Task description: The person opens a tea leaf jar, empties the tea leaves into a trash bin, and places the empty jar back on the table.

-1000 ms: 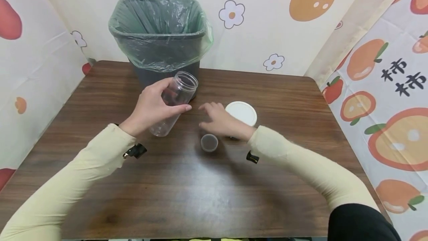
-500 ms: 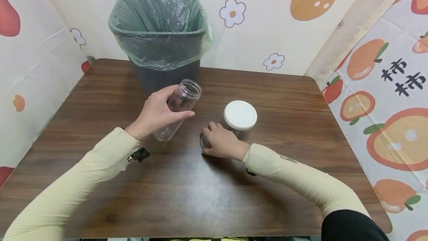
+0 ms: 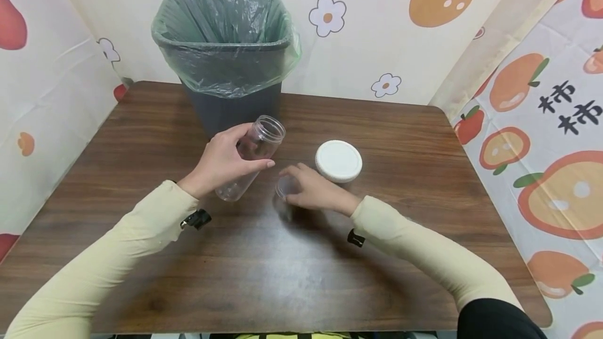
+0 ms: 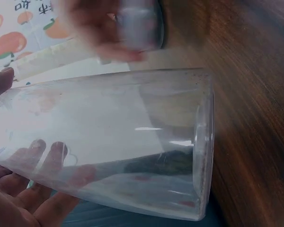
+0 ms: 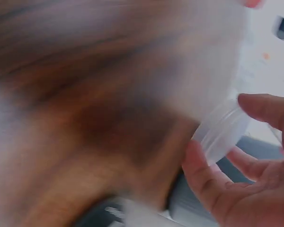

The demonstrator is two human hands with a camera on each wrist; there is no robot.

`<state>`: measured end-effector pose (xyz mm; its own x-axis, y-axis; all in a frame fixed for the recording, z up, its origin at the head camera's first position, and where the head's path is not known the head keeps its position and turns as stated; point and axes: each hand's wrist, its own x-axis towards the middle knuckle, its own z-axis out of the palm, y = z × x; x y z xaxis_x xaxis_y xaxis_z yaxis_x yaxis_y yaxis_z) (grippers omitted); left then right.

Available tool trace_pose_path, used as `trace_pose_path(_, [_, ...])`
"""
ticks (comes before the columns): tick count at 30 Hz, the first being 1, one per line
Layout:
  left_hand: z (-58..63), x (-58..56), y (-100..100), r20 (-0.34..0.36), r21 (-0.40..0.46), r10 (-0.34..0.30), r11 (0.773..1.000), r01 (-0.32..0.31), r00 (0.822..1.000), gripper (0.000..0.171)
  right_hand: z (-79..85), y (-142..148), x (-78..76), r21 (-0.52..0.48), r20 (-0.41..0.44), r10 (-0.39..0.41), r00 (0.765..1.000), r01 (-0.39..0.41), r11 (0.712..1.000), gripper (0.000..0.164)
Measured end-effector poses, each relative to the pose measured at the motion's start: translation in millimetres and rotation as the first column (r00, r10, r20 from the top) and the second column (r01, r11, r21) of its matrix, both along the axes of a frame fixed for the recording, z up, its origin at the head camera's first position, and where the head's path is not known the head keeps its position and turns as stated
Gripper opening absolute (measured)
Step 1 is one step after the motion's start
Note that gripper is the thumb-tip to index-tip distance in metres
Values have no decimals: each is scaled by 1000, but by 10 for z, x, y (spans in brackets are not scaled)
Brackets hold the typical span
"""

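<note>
The left hand (image 3: 219,161) grips the bottle (image 3: 252,151), tilted, in front of the bin (image 3: 235,106). The right hand (image 3: 315,188) pinches the cap (image 5: 221,135) between thumb and fingers, in front of the bin's right side. The jar (image 3: 338,160) stands in front and right of the bin.

The head view is bright and mostly sharp, with pale glare on the table (image 3: 292,281) and a soft shadow right of the bottle (image 3: 260,146). From the left wrist, highlights streak the bottle; the right hand (image 4: 92,30) beyond it blurs. From the right wrist, the table smears heavily.
</note>
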<state>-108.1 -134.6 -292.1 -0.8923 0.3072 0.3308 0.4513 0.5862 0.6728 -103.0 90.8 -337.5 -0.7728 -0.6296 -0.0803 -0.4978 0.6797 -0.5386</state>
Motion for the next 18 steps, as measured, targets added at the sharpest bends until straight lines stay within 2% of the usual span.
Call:
trace_pose_path(2, [3,-7,-2,-5,-3,-2,1000,2,1000,47,129,31,-40,-156,48,-25,999,33,987,53])
trace_pose_path(5, [14,-15,-1,6,-6,-10,1000,10,1000,48,340,99,-98,-370,107,-58,993,94,924,53])
trace_pose_path(9, [36,-21,17,25,-29,-37,999,38,999,53,640,221,-190,-528,130,-64,989,123,840,54])
trace_pose_path(11, [50,-24,35,26,-43,-53,998,54,998,56,778,283,-229,-570,145,-42,988,118,813,55])
trace_pose_path(13, [67,-26,61,20,-62,-65,996,66,998,58,896,329,-252,-596,164,-1,986,100,796,56])
trace_pose_path(15, [82,-29,87,14,-79,-80,994,81,997,60,987,354,-257,-604,162,45,986,63,794,58])
trace_pose_path(18, [103,-36,124,13,-114,-106,988,107,994,61,1067,362,-253,-568,93,102,990,-31,822,60])
